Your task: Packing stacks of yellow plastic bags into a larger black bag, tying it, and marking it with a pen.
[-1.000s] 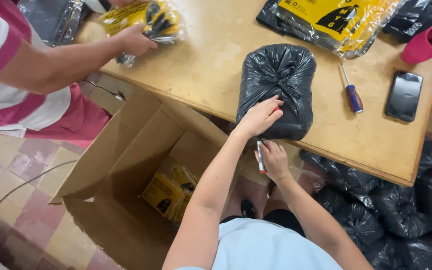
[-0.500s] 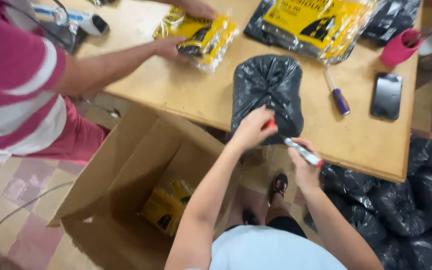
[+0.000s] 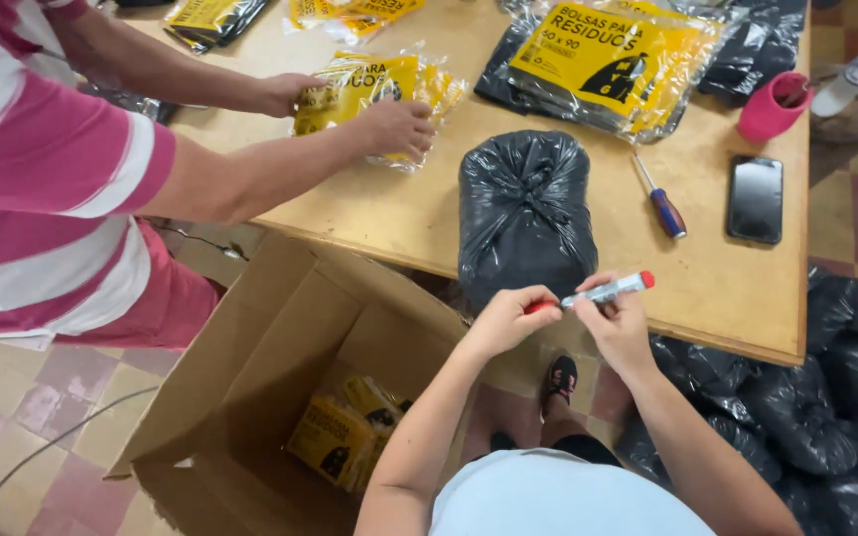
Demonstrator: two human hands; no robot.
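My right hand (image 3: 620, 326) holds a silver marker (image 3: 608, 291) with a red end, level with the table's front edge. My left hand (image 3: 508, 320) pinches the red cap (image 3: 540, 307) at the marker's other end. Both hands meet just in front of a tied black plastic bag (image 3: 523, 208) that stands on the wooden table (image 3: 399, 213). Below my left arm an open cardboard box (image 3: 250, 397) stands on the floor with yellow packages (image 3: 345, 437) inside it.
A person in a pink striped shirt (image 3: 42, 169) presses both hands on a yellow package (image 3: 374, 89) at the left. On the table lie a screwdriver (image 3: 659, 199), a phone (image 3: 755, 199), a pink cup (image 3: 772, 107) and large yellow packs (image 3: 608, 55). Black bags (image 3: 826, 387) are piled on the floor at the right.
My left hand came off the black bag and met my right hand at the marker. The marker rose from below the table edge. The other person's hands shifted on the yellow package.
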